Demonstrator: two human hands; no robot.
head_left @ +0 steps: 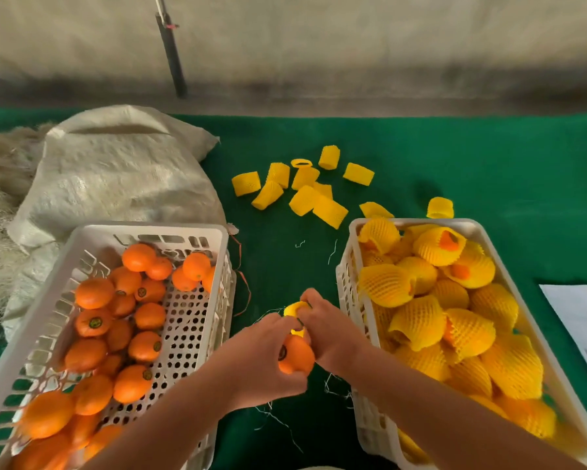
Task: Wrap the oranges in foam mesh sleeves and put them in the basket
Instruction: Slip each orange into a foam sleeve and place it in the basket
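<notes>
- My left hand [268, 354] grips the orange [297, 355], between the two baskets, near me.
- My right hand [326, 329] pinches the foam sleeve [296, 308]; I should stretch its mouth wide before pushing the fruit through.

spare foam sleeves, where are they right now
In the head view the spare foam sleeves lie loose on the green cloth, far centre, between the sack and the right basket.

Bright orange fruit [95, 293] fills one white perforated basket [190, 320]; yellow mesh-textured sleeves [305, 188] lie on dark green cloth [489, 164] beside a beige woven sack [115, 171].
</notes>
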